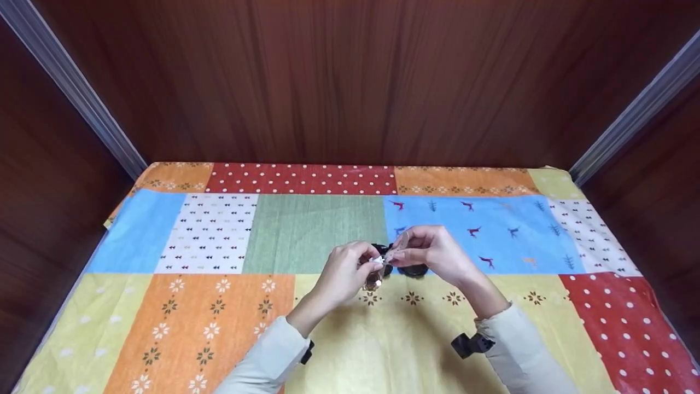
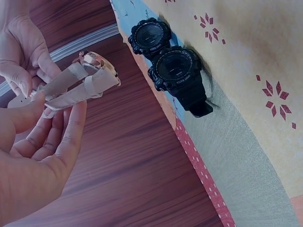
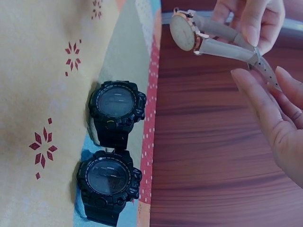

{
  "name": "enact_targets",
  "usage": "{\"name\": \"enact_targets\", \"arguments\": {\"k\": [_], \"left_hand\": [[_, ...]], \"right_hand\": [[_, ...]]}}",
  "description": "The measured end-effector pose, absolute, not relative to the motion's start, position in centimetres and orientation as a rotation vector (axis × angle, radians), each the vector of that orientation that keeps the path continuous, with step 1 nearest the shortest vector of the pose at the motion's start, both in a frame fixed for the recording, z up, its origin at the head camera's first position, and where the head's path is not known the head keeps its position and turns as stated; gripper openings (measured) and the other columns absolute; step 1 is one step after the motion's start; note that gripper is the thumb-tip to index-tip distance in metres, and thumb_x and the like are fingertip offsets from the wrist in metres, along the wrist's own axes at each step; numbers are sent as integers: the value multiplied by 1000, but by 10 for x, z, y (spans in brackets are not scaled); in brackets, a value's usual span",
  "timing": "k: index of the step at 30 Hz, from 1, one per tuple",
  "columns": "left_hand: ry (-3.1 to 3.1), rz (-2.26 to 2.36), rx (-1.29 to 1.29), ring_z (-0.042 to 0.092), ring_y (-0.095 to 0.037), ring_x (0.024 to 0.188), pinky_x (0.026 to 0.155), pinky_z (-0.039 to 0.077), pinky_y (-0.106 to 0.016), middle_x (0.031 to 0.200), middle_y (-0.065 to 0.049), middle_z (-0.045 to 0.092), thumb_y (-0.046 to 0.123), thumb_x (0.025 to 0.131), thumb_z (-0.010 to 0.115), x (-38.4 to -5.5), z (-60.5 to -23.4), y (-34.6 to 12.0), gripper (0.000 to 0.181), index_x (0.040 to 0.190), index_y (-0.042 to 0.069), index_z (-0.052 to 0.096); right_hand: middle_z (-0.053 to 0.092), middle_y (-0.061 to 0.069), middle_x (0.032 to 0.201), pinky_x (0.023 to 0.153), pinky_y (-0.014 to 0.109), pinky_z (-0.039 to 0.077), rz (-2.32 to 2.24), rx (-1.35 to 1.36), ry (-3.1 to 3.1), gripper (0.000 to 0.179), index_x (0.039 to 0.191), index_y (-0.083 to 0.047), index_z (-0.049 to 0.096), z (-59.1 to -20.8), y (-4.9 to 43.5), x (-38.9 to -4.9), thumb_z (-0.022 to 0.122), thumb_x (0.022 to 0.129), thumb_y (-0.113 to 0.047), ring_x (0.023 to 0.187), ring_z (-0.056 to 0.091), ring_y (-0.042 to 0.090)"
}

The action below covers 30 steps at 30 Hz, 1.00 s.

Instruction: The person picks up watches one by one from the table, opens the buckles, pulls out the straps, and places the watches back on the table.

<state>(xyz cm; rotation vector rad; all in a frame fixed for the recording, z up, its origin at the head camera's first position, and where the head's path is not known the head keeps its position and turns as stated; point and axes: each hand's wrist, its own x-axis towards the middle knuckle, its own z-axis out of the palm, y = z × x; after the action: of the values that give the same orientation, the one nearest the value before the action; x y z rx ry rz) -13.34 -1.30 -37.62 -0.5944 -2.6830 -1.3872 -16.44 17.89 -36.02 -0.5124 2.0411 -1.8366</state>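
Observation:
A wristwatch [image 3: 183, 32] with a rose-gold case, a pale dial and a light beige strap is held up above the table between both hands. My left hand [image 1: 342, 275] pinches its strap beside the metal buckle [image 3: 256, 53]. With thumb and fingers, my right hand [image 1: 440, 257] grips the free strap end [image 3: 268, 73], which has small holes and passes through the buckle. The strap forms a loop, and the case hangs below the left fingers in the head view. Behind the hands lie two black digital watches [image 2: 175, 68], side by side and partly hidden in the head view.
A patchwork-patterned tablecloth [image 1: 317, 230] covers the table. Dark wood panels [image 1: 350, 82] stand behind and at both sides, with grey metal strips at the corners. Each forearm wears a black wrist camera [image 1: 472, 345] over a light sleeve.

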Motion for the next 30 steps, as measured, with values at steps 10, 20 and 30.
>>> {"name": "enact_targets", "arguments": {"k": [10,20,30], "left_hand": [[-2694,-1397,-605,58,-18,81,75,47,-31,86,-2,63,9,84,64,-134,-376,-13,5,88,6,64],[-2685,-1323,-641,58,-16,81,73,46,-30,87,-3,63,10,83,65,-133,-378,-13,6,87,6,64],[-2685,-1362,-642,58,-18,81,73,46,-30,87,-3,63,9,83,65,-133,-377,-12,5,87,6,64]], "right_hand": [[66,22,84,73,43,51,-1825,-468,2036,17,90,14,58,-359,178,-164,65,80,3,79,65,32],[67,17,80,69,38,53,-1810,-460,2085,14,87,11,60,-359,178,-164,67,79,2,75,66,26],[66,20,82,71,39,52,-1832,-464,2062,17,89,14,58,-359,179,-163,66,79,3,77,66,28]]}}
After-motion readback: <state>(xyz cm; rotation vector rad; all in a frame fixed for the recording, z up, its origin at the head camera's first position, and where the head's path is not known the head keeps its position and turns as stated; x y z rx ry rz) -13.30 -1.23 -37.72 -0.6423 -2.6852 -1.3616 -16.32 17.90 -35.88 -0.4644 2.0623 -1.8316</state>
